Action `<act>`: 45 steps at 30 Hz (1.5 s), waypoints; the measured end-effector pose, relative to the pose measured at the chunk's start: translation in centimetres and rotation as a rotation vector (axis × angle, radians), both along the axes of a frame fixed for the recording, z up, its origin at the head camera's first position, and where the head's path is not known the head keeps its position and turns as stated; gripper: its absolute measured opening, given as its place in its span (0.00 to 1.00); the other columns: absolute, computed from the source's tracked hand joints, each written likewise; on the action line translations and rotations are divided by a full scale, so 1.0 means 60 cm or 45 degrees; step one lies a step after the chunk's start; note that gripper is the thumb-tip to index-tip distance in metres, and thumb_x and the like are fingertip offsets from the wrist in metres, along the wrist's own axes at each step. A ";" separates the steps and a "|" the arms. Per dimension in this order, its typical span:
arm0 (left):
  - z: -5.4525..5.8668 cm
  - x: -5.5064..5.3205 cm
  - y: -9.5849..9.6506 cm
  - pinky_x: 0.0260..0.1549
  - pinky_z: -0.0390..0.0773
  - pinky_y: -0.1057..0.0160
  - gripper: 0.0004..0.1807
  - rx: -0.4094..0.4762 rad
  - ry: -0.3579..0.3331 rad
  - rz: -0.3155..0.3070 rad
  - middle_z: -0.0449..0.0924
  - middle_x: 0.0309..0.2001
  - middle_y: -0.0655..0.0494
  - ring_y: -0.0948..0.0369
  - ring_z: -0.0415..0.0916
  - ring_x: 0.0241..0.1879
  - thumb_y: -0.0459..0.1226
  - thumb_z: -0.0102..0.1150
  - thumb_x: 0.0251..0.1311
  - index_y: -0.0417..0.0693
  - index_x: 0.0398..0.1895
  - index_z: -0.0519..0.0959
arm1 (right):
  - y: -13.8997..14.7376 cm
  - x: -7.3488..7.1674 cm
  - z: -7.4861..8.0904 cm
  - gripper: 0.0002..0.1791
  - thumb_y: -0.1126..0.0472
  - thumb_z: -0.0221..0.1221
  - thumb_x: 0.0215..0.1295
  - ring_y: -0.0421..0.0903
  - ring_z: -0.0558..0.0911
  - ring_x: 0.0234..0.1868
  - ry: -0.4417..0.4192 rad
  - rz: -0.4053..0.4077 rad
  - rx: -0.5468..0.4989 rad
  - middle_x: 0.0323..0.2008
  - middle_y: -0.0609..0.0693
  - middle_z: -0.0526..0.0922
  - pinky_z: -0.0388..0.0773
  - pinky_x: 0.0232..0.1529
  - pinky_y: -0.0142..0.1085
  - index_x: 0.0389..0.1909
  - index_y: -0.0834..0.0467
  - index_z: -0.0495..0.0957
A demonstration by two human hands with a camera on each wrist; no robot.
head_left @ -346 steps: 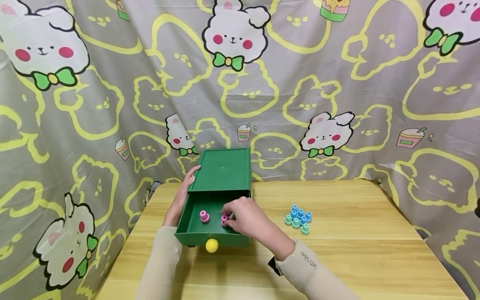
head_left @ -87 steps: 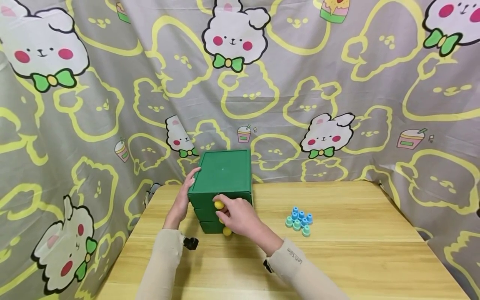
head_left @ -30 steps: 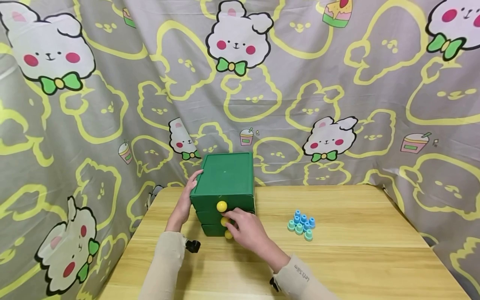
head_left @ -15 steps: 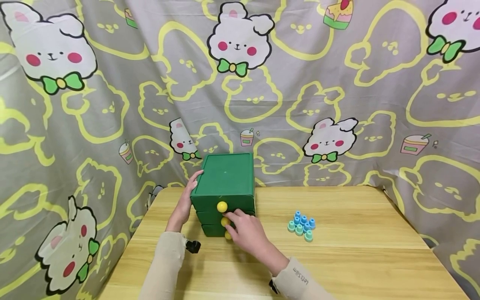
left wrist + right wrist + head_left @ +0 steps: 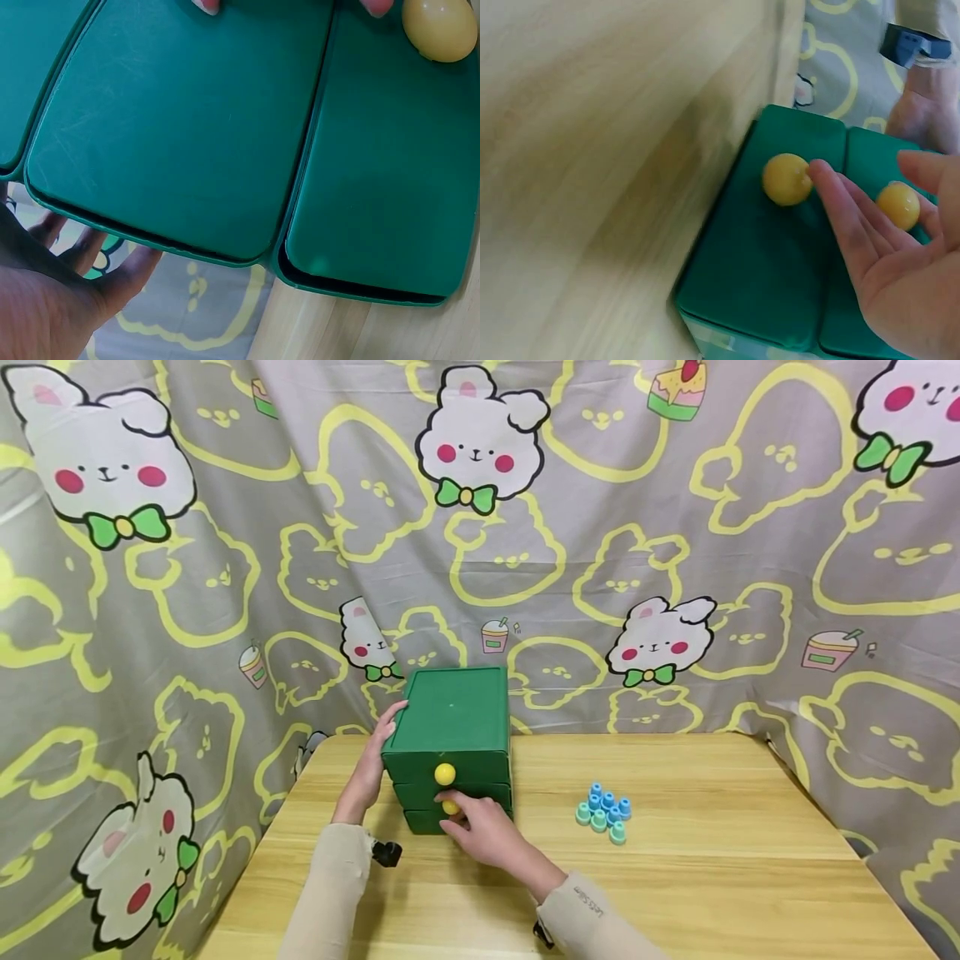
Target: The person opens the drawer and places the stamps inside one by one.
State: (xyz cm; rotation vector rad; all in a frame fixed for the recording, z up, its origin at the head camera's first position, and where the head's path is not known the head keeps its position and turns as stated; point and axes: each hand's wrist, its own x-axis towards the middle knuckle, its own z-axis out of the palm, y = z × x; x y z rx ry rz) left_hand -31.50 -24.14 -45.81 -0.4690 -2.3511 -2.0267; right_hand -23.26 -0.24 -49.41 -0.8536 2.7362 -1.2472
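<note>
A green three-drawer box (image 5: 450, 710) stands on the wooden table, with every drawer pushed in. Against its left side rests my left hand (image 5: 369, 768), fingers extended along the wall. My right hand (image 5: 487, 831) is at the drawer fronts, with thumb and forefinger spread to either side of the middle yellow knob (image 5: 898, 208). One fingertip of that hand lies right beside the bottom knob (image 5: 785, 180) in the right wrist view. Above them, the top knob (image 5: 445, 774) is untouched. The drawers' contents are hidden.
Several small blue pegs (image 5: 608, 800) and mint-green pegs (image 5: 597, 821) stand in a cluster on the table (image 5: 697, 877), right of the box. A patterned cloth (image 5: 555, 560) hangs behind and along the sides. A black wrist camera (image 5: 386, 853) sits by my left sleeve.
Earlier the top drawer was out, with pink pegs inside and my right hand on one; it has since been pushed in. My right hand has moved down from the top knob to the middle one.
</note>
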 end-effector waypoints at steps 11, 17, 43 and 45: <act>0.000 0.000 0.001 0.71 0.55 0.35 0.30 0.012 -0.009 0.006 0.45 0.82 0.53 0.45 0.50 0.78 0.57 0.30 0.80 0.69 0.82 0.55 | -0.010 -0.010 -0.011 0.12 0.57 0.58 0.78 0.32 0.72 0.21 0.047 -0.053 -0.082 0.23 0.43 0.81 0.72 0.27 0.29 0.56 0.50 0.83; 0.001 0.001 0.002 0.71 0.55 0.35 0.30 0.021 -0.013 0.009 0.46 0.82 0.53 0.45 0.50 0.78 0.57 0.31 0.80 0.69 0.81 0.56 | -0.011 -0.012 -0.010 0.12 0.56 0.58 0.77 0.31 0.71 0.19 0.049 -0.062 -0.061 0.21 0.38 0.77 0.71 0.26 0.28 0.55 0.49 0.84; -0.001 0.001 0.000 0.70 0.56 0.34 0.30 -0.021 -0.024 0.002 0.44 0.83 0.52 0.44 0.50 0.78 0.56 0.30 0.80 0.70 0.82 0.54 | -0.008 0.003 -0.009 0.09 0.57 0.61 0.75 0.30 0.74 0.24 0.120 -0.045 -0.033 0.24 0.36 0.80 0.72 0.29 0.28 0.51 0.48 0.85; -0.001 0.000 -0.001 0.70 0.55 0.33 0.30 -0.020 -0.020 -0.002 0.44 0.83 0.52 0.44 0.49 0.78 0.56 0.30 0.80 0.70 0.82 0.54 | -0.008 0.004 -0.009 0.09 0.57 0.61 0.75 0.30 0.73 0.24 0.116 -0.043 -0.027 0.24 0.36 0.80 0.72 0.29 0.28 0.51 0.48 0.85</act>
